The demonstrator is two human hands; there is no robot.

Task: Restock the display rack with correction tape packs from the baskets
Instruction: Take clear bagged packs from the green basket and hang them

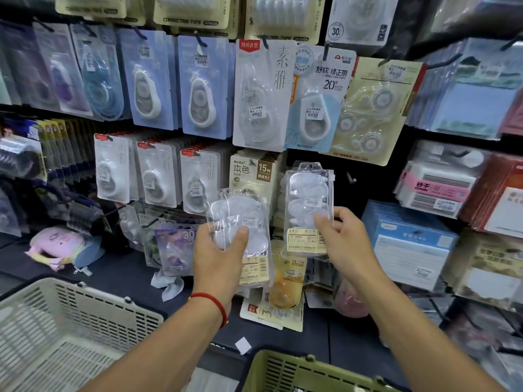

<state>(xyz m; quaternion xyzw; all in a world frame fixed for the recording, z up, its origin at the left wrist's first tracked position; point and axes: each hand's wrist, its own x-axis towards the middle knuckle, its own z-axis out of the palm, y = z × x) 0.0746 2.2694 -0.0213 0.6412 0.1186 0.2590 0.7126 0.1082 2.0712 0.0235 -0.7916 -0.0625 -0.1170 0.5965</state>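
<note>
My left hand [219, 251] grips a clear blister pack of correction tapes [246, 222], held low in front of the display rack [198, 131]. My right hand [343, 241] holds a second clear correction tape pack [308, 199] upright, its top hang hole raised near a bare black hook [351, 178] on the rack. Rows of hanging correction tape packs fill the rack above and to the left. A red string bracelet is on my left wrist.
A beige basket [70, 315] sits at lower left and a green basket [297, 369] at the bottom centre. Loose packs [280, 295] lie on the dark shelf under my hands. Boxed stationery [407, 241] stacks on the right; a pink pouch [59, 244] lies left.
</note>
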